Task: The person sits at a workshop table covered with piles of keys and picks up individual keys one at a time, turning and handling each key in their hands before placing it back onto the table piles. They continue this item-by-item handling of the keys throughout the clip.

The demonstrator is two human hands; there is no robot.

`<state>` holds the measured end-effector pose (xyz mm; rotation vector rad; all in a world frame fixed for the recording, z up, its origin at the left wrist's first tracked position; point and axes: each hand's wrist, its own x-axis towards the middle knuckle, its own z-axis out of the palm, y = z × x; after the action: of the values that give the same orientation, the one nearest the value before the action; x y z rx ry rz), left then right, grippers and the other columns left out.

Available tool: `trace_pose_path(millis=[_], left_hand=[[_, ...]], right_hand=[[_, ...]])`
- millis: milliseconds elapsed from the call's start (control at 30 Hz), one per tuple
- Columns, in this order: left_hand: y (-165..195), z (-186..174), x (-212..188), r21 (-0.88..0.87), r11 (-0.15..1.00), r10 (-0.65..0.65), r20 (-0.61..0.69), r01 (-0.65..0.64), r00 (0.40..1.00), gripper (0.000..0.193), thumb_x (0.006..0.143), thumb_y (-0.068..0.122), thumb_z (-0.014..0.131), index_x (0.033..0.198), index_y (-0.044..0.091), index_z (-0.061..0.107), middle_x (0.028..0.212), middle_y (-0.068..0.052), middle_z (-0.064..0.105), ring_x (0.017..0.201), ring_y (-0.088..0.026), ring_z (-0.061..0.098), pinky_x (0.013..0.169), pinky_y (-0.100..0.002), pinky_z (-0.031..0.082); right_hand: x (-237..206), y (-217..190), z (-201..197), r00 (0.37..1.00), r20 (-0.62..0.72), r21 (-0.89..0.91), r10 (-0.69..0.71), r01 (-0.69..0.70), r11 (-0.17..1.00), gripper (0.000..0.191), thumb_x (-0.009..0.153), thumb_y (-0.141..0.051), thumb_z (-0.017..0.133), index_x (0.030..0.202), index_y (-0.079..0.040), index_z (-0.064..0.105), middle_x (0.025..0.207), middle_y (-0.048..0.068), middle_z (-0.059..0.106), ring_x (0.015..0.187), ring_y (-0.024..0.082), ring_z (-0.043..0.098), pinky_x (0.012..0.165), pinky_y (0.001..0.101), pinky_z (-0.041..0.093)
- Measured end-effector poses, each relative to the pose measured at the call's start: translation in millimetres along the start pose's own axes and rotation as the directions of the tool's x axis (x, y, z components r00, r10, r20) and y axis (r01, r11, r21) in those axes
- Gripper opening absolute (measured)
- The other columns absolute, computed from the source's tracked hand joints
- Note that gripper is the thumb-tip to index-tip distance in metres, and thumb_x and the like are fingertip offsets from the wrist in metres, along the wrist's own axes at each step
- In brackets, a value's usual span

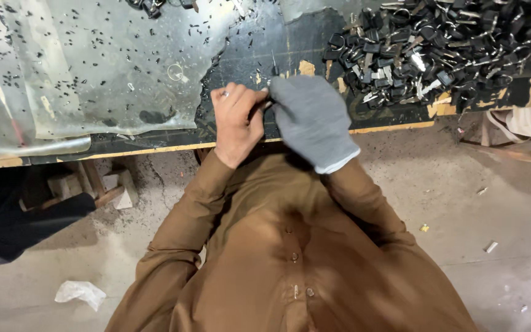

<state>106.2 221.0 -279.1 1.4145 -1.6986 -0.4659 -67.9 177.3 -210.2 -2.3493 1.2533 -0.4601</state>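
We pinch a small dark key piece (266, 102), mostly hidden, between our closed bare left hand (238, 121) and closed grey knit-gloved right hand (312, 120). Both rest on the scuffed black counter (259, 46). A heap of black-headed keys (437, 46) lies beyond the right hand.

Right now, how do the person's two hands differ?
The left hand is bare, while the right hand wears a grey knit glove. The left hand shows curled fingers with knuckles up; the right hand's fingers are hidden under the glove's rounded back. A ring shows on the left hand, none can be seen on the right. Both meet over the dark workbench edge, pinching a small dark part between them.
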Motion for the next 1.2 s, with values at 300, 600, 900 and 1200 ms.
trace_pose_path(millis=[300,600,900,1200], left_hand=[[16,-27,64,0.527,0.844,0.135,-0.029,-0.1,0.99,0.051,0.073,0.0,0.07,0.122,0.015,0.068,0.114,-0.007,0.063,0.106,-0.029,0.059,0.093,-0.047,0.038],[20,91,76,0.214,0.971,0.093,0.075,-0.107,0.993,0.061,0.081,0.008,0.072,0.139,0.009,0.051,0.108,-0.012,0.059,0.101,-0.032,0.06,0.083,-0.045,0.044],[56,-24,19,-0.366,0.93,0.056,0.25,0.041,0.967,0.031,0.084,-0.001,0.068,0.113,0.011,0.069,0.099,-0.01,0.063,0.087,-0.031,0.064,0.075,-0.042,0.051],[7,18,37,0.179,0.966,0.168,0.105,-0.184,0.98,0.032,0.08,0.002,0.07,0.111,0.01,0.069,0.094,-0.008,0.062,0.093,-0.029,0.059,0.083,-0.042,0.04]], right_hand=[[-61,51,11,0.775,-0.205,0.976,0.598,0.118,0.182,0.06,0.082,-0.002,0.062,0.142,0.005,0.053,0.12,0.017,0.068,0.089,0.015,0.068,0.078,0.026,0.058],[-63,59,18,0.856,-0.309,0.764,0.414,-0.036,0.644,0.077,0.077,-0.005,0.086,0.146,0.001,0.053,0.112,0.009,0.067,0.098,0.011,0.065,0.091,0.028,0.057],[-49,37,3,0.966,-0.224,0.652,0.128,0.051,0.757,0.051,0.072,-0.002,0.081,0.12,0.0,0.064,0.119,0.012,0.069,0.106,0.018,0.066,0.093,0.0337,0.056],[-17,1,-22,0.958,-0.25,0.051,0.138,-0.129,0.99,0.036,0.086,-0.014,0.077,0.113,0.0,0.058,0.093,0.016,0.064,0.085,0.039,0.061,0.073,0.0491,0.046]])
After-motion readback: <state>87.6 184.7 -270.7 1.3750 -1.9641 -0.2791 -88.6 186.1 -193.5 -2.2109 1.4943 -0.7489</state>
